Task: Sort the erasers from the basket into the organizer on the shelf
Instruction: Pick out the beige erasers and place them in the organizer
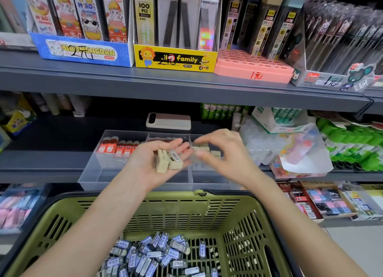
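My left hand (151,162) is palm up over the clear plastic organizer (91,169) on the shelf, fingers curled around a few cream erasers (169,160). My right hand (223,152) hovers just right of them, blurred, fingers loosely spread above the organizer's right compartment, where more cream erasers (207,150) lie. Red-sleeved erasers (118,148) fill the left compartment. Below, the green basket (207,210) holds a pile of blue-grey wrapped erasers (157,254).
A white phone (168,121) lies on the shelf behind the organizer. Green glue sticks and clear bags crowd the right. Boxes of pencil leads line the upper shelf. Packaged erasers sit on the lower shelf either side of the basket.
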{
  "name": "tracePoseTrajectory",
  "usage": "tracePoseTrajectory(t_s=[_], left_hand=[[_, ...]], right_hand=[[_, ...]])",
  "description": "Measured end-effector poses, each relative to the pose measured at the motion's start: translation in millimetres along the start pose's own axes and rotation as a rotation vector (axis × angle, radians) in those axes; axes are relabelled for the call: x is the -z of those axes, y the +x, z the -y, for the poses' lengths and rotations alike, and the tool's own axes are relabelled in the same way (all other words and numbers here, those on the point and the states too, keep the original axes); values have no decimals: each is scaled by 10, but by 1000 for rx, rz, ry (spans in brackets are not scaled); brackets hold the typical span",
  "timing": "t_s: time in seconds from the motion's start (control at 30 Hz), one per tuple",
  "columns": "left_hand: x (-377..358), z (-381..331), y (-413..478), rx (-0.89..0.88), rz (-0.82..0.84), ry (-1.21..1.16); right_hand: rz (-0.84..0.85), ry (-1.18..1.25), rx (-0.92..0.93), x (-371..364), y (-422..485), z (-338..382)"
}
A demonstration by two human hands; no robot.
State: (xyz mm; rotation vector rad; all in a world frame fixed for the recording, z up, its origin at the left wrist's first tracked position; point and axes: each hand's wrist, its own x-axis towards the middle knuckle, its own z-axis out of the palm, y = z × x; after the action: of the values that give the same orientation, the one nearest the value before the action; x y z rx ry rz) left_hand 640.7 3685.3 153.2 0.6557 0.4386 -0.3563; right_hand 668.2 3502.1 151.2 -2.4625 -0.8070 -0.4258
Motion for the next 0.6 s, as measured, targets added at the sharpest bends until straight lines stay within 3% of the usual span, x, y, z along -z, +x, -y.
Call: tracePoseTrajectory(t_s=[0.1, 0.23, 0.4, 0.53, 0.6], left_hand=[[-21, 16, 4, 13, 30, 9], [-66, 47, -18, 60, 87, 63], [-9, -19, -41, 136, 80, 59], [72, -84, -23, 113, -68, -20], [92, -95, -26, 106, -82, -20]], right_hand=[[38, -73, 207, -53, -100, 272], [-4, -38, 207, -84, -131, 326], [-147, 86, -34, 45, -85, 27], [-146, -267, -321, 84, 79, -496], [-83, -394, -329, 8, 126, -650]])
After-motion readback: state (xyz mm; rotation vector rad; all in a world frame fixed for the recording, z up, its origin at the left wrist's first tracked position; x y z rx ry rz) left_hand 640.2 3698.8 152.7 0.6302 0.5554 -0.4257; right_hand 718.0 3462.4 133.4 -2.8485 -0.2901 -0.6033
